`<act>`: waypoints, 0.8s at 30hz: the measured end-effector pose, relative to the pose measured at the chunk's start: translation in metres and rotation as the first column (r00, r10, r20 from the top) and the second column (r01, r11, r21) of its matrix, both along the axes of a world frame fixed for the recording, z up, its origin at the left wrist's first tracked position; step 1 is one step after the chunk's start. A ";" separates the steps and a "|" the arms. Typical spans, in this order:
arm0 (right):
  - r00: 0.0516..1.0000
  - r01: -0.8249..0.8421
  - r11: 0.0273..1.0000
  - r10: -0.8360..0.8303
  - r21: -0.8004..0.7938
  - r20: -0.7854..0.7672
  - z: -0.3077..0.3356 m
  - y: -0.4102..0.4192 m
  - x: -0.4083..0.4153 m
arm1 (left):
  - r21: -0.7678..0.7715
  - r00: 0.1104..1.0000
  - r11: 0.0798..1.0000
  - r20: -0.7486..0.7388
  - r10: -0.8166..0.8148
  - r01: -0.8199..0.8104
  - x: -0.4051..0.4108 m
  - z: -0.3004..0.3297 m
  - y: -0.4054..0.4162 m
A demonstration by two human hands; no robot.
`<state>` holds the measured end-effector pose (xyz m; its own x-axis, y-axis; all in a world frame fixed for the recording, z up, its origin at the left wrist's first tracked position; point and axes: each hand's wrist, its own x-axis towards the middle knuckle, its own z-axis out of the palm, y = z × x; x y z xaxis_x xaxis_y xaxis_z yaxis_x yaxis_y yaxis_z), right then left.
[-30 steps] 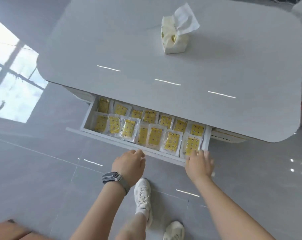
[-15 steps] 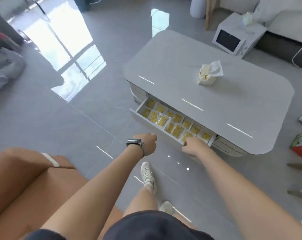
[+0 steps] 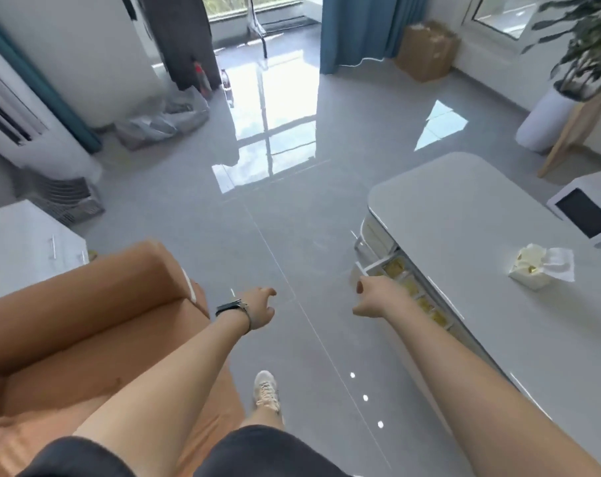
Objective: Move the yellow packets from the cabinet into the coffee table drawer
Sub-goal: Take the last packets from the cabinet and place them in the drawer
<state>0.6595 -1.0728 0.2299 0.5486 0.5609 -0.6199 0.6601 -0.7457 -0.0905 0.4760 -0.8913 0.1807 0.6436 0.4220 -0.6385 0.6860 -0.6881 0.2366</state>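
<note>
The coffee table stands at the right with its drawer still pulled out. Several yellow packets lie in rows inside the drawer, partly hidden by my right forearm. My right hand hangs in the air just left of the drawer front, fingers relaxed, holding nothing. My left hand, with a dark watch on the wrist, hovers over the bare floor, fingers loosely spread and empty. A white cabinet shows at the left edge.
An orange sofa fills the lower left. A tissue pack sits on the table top. A white appliance, a potted plant, a cardboard box and a standing air conditioner ring the glossy grey floor.
Both hands have left the drawer front and lifted away. My view has swung up and left, from the drawer toward the room and the white cabinet.
</note>
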 end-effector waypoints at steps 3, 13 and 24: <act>1.000 0.015 0.998 -0.016 -0.061 -0.018 -0.009 0.068 0.003 | 0.030 0.990 0.994 -0.092 0.103 -0.101 -0.043 -0.013 0.070; 0.994 -0.094 0.995 0.091 -0.038 -0.058 -0.010 0.290 -0.018 | -0.007 0.932 0.935 -0.087 0.351 -0.353 -0.091 -0.003 0.262; 0.918 -0.397 0.911 0.391 -0.114 -0.069 -0.050 0.556 0.022 | -0.081 0.772 0.768 -0.082 0.630 -0.635 -0.110 -0.043 0.441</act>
<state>0.6817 -0.5166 0.1799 0.2699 0.6435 -0.7163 0.9001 -0.4329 -0.0497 0.3662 -0.4503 0.1373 0.2218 0.6563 -0.7212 0.9695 -0.0693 0.2351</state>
